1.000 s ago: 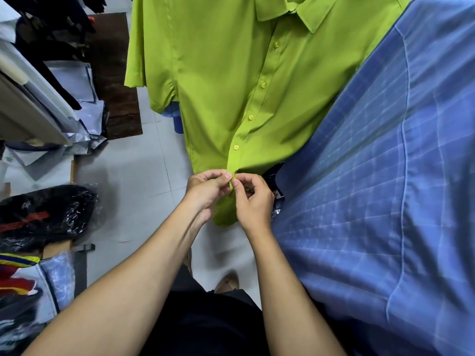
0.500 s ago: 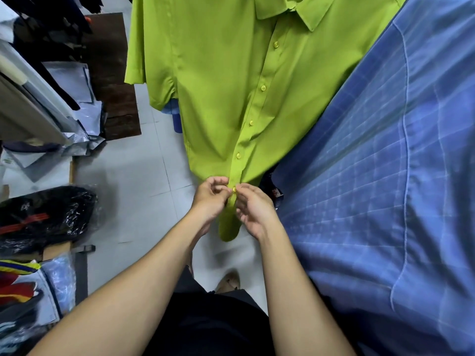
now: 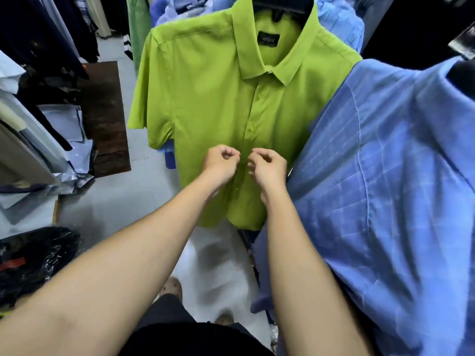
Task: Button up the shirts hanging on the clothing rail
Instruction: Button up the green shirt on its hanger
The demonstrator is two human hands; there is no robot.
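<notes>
Over at the left edge there is clutter I leave alone: a black plastic-wrapped bundle (image 3: 33, 255) on the floor and a dark mat (image 3: 106, 116) further back on the pale tiles. Moving in, my left hand (image 3: 221, 164) hovers in front of the green shirt (image 3: 218, 104), fingers curled into a loose fist with thumb and forefinger tips meeting, and I see nothing caught between them. The shirt hangs face-on from a dark hanger (image 3: 282, 3), so the placket drops straight down between my hands, handy for working button by button; one button (image 3: 251, 129) shows closed just above them. My right hand (image 3: 267, 167) mirrors the left, curled, apparently empty, just off the placket. Inside the collar sits a black label (image 3: 267, 40); its lettering is too blurred for me to read. At the right, the blue checked shirt (image 3: 390, 191) crowds against the green one, likely next in line.
</notes>
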